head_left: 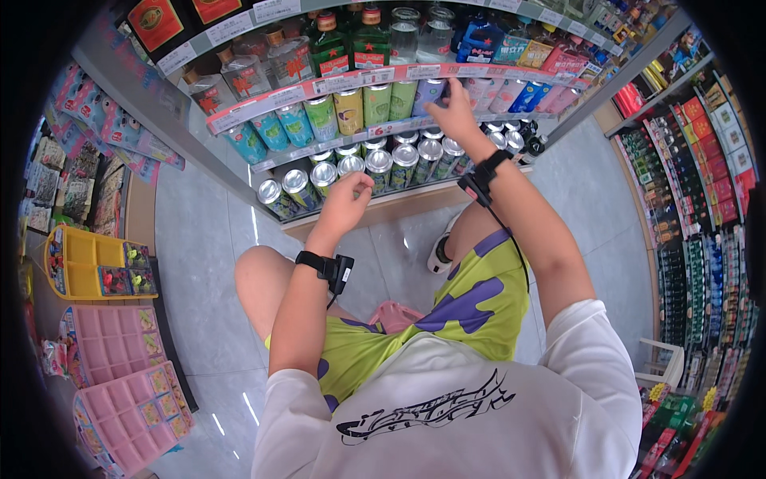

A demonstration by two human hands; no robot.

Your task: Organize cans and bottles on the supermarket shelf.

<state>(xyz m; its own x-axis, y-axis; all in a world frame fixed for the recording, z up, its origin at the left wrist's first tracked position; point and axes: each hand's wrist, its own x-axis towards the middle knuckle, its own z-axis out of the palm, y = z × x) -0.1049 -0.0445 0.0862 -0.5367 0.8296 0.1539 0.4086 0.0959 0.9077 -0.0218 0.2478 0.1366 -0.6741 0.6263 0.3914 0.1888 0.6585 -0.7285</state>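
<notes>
My right hand (pixel 457 116) reaches up to the middle shelf, its thumb and forefinger apart in front of a purple can (pixel 429 94). Whether the fingertips touch that can, I cannot tell. Lower and to the left, my left hand (pixel 347 206) hovers before the bottom row with its fingers curled in and nothing visible in them. Silver-topped green cans (pixel 378 168) stand upright just beyond it. Along the middle shelf runs a row of tall cans, among them blue cans (pixel 295 126), a yellow can (pixel 349 110) and green cans (pixel 377 104). Both wrists wear black straps with small devices.
Glass bottles (pixel 330 48) fill the shelf above, behind a red price strip (pixel 299 94). Pink compartment trays (pixel 112 343) and a yellow tray (pixel 88 259) stand at my left. Another stocked rack (pixel 702 160) rises on the right. Grey tiled floor (pixel 207 319) lies around my legs.
</notes>
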